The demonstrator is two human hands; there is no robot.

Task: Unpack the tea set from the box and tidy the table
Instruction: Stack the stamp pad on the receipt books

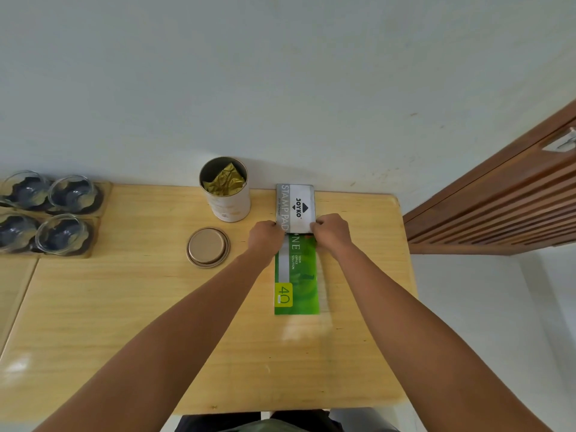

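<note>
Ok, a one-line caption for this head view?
Both hands hold a stamp pad tin above a green booklet beside an open canister.

I see a white wall (280, 73) behind the wooden table (124, 307). Slatted brown wooden door (498, 207) at right, metal handle (561, 141) on it. Pale floor (498, 322) below the door, beside the table's right edge.

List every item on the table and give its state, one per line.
Tea canister: upright, open, gold foil pouch inside.
Canister lid: off, flat on the table.
Stamp pad tin: closed, gripped by left hand and right hand.
Green booklet: flat, closed.
Four glass cups: upright on coasters.
</note>
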